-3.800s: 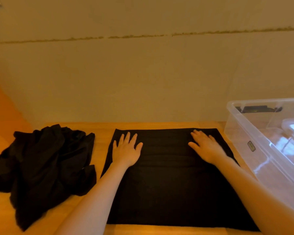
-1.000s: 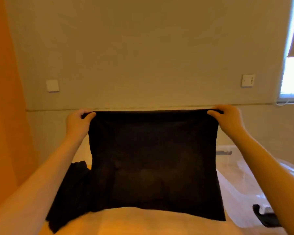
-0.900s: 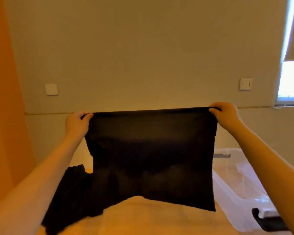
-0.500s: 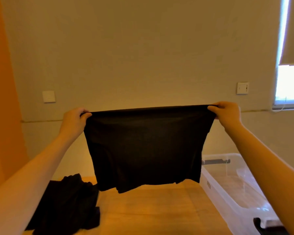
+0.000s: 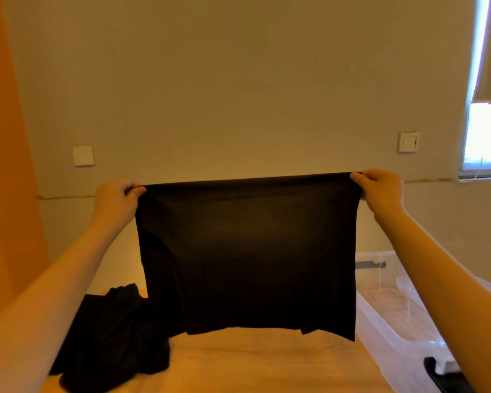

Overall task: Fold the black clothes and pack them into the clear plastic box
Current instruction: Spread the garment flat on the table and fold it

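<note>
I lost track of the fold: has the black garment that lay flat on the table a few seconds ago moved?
Yes. The black garment has gone up off the wooden table; both hands pinch its top corners, and its hem hangs clear above the tabletop.

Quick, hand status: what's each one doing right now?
Left hand: pinches the top left corner of the raised black fabric garment.
Right hand: pinches its top right corner.

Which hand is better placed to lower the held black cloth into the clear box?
The right hand. It pinches the black cloth corner on the side where the clear plastic box stands; the left hand holds the far corner, above the pile of black clothes.
</note>
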Tool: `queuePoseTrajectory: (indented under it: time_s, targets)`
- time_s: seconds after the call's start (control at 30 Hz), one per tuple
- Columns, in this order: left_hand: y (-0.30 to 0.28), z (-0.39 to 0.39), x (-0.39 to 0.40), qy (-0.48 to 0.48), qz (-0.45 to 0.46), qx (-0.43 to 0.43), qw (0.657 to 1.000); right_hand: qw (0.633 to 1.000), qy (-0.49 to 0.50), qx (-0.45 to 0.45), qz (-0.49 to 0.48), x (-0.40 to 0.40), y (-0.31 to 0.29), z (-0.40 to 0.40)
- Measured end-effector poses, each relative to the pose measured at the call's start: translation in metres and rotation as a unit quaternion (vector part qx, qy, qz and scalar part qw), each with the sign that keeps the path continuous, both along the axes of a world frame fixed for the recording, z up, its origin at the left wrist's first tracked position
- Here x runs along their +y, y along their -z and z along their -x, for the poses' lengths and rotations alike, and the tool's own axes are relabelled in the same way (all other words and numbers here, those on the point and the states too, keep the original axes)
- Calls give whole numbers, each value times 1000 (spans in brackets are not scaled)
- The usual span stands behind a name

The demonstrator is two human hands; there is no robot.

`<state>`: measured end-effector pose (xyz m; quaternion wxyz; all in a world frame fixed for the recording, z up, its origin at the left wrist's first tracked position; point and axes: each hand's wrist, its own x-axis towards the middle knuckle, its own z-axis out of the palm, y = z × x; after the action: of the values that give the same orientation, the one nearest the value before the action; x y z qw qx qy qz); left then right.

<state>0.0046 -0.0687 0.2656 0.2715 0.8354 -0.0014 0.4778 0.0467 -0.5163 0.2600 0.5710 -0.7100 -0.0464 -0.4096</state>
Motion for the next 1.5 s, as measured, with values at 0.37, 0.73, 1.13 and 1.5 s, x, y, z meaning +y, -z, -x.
queuePoseTrajectory:
  time_s: [0.37, 0.73, 1.13, 1.5]
  targets:
    - [11, 9, -4, 4, 22, 54, 998, 999, -27, 22, -10, -7, 7, 6]
    - [-29, 17, -4, 61, 97, -48, 992, 996, -5, -57, -71, -10, -12, 17]
    - [114, -87, 17, 22, 120, 237, 964, 966, 14, 256, 46, 25, 100, -94]
    - [253, -161, -22, 18, -32, 379, 925, 906, 5, 389, 167, 76, 256, -162]
